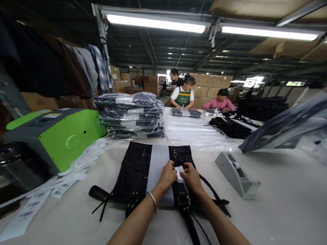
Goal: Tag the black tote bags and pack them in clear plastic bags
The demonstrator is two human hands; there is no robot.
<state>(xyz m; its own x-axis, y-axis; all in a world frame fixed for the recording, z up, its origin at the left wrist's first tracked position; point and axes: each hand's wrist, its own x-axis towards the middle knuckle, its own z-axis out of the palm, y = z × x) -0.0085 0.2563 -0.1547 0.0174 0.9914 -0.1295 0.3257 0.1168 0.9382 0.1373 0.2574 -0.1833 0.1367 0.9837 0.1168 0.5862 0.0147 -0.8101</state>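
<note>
Two hands pinch a small packet over a black bag

The black bag (pixel 131 166) lies flat on the pale worktop (pixel 288 207), a whitish band (pixel 157 159) running down its middle. Above the bag, just right of that band, is the small white packet (pixel 179 175) in clear wrap. The left hand (pixel 168 172) has its grip closed at the packet's left edge; the right hand's (pixel 192 176) grip is clamped on its right side, thumb in front. A silver bangle (pixel 152 202) circles the left wrist. Right of the bag stands a grey tape dispenser (pixel 236 175); left of it trail printed labels (pixel 31 209), with a green machine (pixel 71 136) past them. Beyond the bag rise a stack of plastic-wrapped goods (pixel 130 117) and, beside it, white sleeves (pixel 191 128). Farther beyond the bag, a person in a green apron (pixel 184 98) handles a wrapped item (pixel 186 112).
</note>
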